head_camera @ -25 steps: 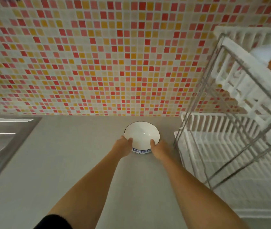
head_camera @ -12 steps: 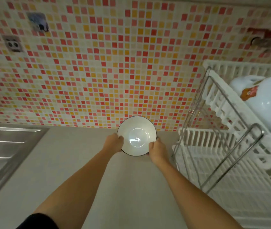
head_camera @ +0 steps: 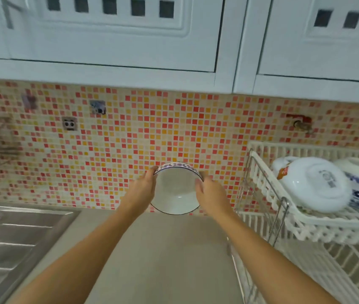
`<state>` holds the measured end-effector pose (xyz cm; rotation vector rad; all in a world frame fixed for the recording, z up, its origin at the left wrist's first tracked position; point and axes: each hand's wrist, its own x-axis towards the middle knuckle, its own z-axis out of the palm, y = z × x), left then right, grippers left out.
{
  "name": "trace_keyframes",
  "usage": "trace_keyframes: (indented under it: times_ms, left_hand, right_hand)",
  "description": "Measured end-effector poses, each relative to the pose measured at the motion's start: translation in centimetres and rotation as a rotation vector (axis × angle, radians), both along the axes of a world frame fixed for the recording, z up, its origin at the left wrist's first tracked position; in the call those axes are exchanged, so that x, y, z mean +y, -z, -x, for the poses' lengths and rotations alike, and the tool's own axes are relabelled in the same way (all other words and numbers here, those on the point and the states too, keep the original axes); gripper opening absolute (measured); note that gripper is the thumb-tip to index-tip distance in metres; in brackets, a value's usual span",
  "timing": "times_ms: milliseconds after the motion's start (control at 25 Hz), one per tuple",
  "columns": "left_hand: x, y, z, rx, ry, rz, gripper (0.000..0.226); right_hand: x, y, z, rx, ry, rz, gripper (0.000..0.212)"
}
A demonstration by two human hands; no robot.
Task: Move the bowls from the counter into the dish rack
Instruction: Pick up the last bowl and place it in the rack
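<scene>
Two hands clamp one white bowl (head_camera: 175,190) by opposite rim edges, left hand (head_camera: 143,189), right hand (head_camera: 210,191); bowl held above the grey table (head_camera: 163,249), tipped toward camera, left of the dish rack (head_camera: 305,220) with upturned bowls (head_camera: 314,183) on its top tier

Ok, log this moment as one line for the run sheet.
phase: carry | both hands, left hand and right hand, grip white bowl off counter | dish rack upper tier: overturned bowls | not yet placed
</scene>
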<state>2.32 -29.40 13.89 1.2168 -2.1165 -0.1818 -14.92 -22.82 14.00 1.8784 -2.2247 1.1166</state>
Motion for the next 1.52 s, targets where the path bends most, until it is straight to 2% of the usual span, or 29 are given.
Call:
trace_keyframes:
  times_ms: [80,160,280,400,480,520,640,760,840,960,1160,1360,1440,1520]
  left_hand:
    - [1.8,-1.1,-0.3,0.137,0.007,0.056,0.042]
    - [3.0,-2.4,-0.2,0.287,0.044,0.213,0.042]
    - [4.7,-4.7,1.3,0.317,0.123,0.526,0.049]
    - [6.8,-6.6,3.6,0.362,0.191,0.616,0.055]
    - [8.4,-8.0,5.7,0.352,0.244,0.606,0.052]
    - [9.3,-9.0,6.7,0.328,0.29,0.541,0.055]
    - [12.0,-11.6,9.7,0.141,0.451,0.336,0.083]
    - [14.2,-13.7,13.6,0.006,0.633,0.305,0.095]
    - [16.0,-14.7,17.2,-0.044,0.677,0.23,0.107]
    - [17.8,-15.5,21.2,-0.048,0.648,0.22,0.113]
    - [21.6,-14.8,30.8,-0.003,0.638,0.211,0.1]
    - [22.9,-12.9,37.1,-0.107,0.549,0.25,0.095]
    - [22.8,-11.9,38.8,-0.123,0.533,0.223,0.094]
    - [22.7,-10.9,40.0,-0.158,0.524,0.204,0.092]
  right_hand:
    - [1.4,-3.2,-0.1,0.094,-0.024,0.044,0.04]
    - [3.2,-5.9,0.1,0.187,-0.028,0.11,0.048]
    - [6.6,-8.2,1.3,0.291,0.015,0.19,0.058]
    - [9.8,-9.2,3.5,0.324,0.027,0.375,0.065]
    - [11.4,-9.5,6.1,0.42,0.035,0.501,0.073]
    - [12.2,-9.7,7.5,0.463,0.056,0.54,0.076]
    - [14.2,-10.2,12.0,0.601,0.133,0.602,0.079]
    - [17.0,-10.7,17.3,0.66,0.187,0.654,0.084]
    - [18.8,-11.0,21.2,0.677,0.201,0.672,0.084]
    - [20.3,-11.7,24.8,0.675,0.19,0.64,0.085]
    - [24.0,-12.0,34.7,0.595,0.089,0.513,0.083]
    - [26.6,-11.4,42.3,0.382,-0.198,0.101,0.104]
    - [26.7,-11.1,43.7,0.381,-0.218,-0.021,0.109]
    - [26.3,-10.7,44.5,0.277,-0.223,-0.088,0.108]
